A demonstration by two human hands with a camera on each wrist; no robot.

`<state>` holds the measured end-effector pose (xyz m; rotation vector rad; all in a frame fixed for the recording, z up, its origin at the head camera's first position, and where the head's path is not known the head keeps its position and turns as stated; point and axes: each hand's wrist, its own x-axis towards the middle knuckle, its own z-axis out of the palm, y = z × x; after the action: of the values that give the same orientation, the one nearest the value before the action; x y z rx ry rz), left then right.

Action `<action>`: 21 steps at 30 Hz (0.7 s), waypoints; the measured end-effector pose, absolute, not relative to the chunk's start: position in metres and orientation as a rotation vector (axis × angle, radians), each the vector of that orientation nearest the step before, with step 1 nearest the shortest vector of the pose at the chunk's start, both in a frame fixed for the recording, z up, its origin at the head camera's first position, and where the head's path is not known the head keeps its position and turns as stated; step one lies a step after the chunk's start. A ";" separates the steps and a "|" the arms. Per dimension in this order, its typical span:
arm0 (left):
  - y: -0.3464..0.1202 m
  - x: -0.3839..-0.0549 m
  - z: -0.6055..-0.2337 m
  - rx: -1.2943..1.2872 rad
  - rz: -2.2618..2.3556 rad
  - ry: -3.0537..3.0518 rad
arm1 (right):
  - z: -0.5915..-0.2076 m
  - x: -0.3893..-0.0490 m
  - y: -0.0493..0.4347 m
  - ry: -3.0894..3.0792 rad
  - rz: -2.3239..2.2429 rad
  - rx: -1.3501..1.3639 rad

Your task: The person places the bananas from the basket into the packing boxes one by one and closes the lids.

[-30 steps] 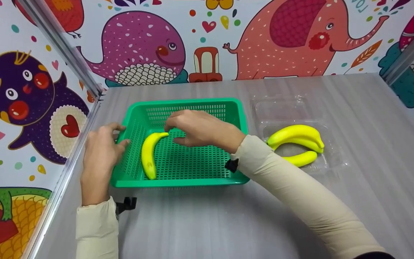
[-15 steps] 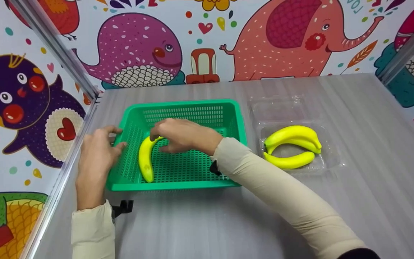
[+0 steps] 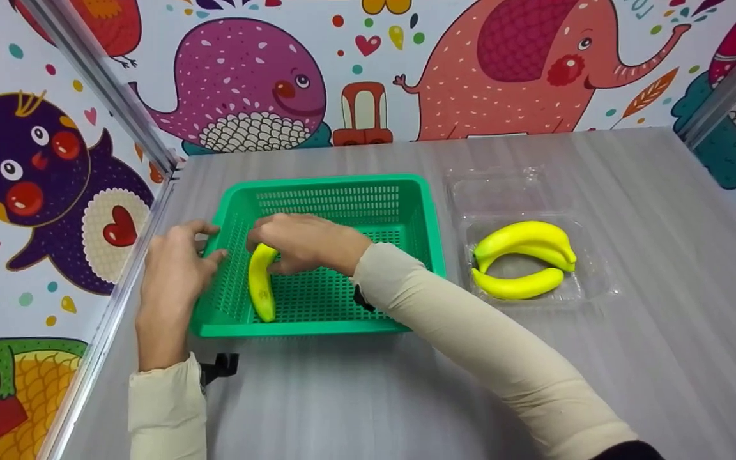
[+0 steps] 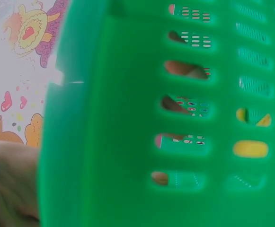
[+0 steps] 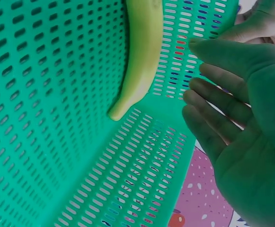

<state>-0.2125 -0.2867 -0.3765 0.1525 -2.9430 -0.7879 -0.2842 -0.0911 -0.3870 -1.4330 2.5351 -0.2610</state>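
Observation:
In the head view my left hand [image 3: 177, 275] holds the left rim of a green plastic basket [image 3: 336, 328], thumb and fingertips at the edge. The left wrist view is mostly filled by the basket's slotted wall [image 4: 128, 94]. One yellow banana [image 3: 259, 281] lies along the left side inside. My right hand [image 3: 307, 241] reaches down over the banana's far end, hiding its stem from the head camera. From the right wrist, my right hand [image 5: 251, 104] shows loosely bent fingers, spaced apart from the banana [image 5: 144, 52], with nothing between them.
Right of the basket, a clear plastic clamshell box [image 3: 588, 275] stands with its lid [image 3: 499, 191] folded back. Several yellow bananas [image 3: 521, 239] lie in it. Cartoon-printed walls [image 3: 253, 76] border the grey table [image 3: 355, 402] at the back and left.
My right hand has moved left and slightly toward me inside the basket, until it is above the banana's far end. The left hand has stayed at the rim.

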 end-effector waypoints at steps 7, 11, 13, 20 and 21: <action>-0.289 -0.212 -0.378 0.135 -0.794 -2.924 | -0.399 -0.284 -0.094 2.520 -0.164 -1.442; -0.289 -0.212 -0.378 0.130 -0.791 -2.924 | -0.402 -0.283 -0.094 2.503 -0.148 -1.447; -0.289 -0.213 -0.379 0.133 -0.792 -2.927 | -0.403 -0.283 -0.093 2.484 -0.145 -1.440; -0.289 -0.213 -0.379 0.129 -0.787 -2.921 | -0.406 -0.283 -0.092 2.420 -0.105 -1.414; -0.289 -0.213 -0.378 0.127 -0.786 -2.920 | -0.406 -0.283 -0.092 2.416 -0.098 -1.419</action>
<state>-0.2131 -0.2890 -0.3785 0.1274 -2.9204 -0.7861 -0.2830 -0.0922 -0.4063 -1.4186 2.4157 -0.0980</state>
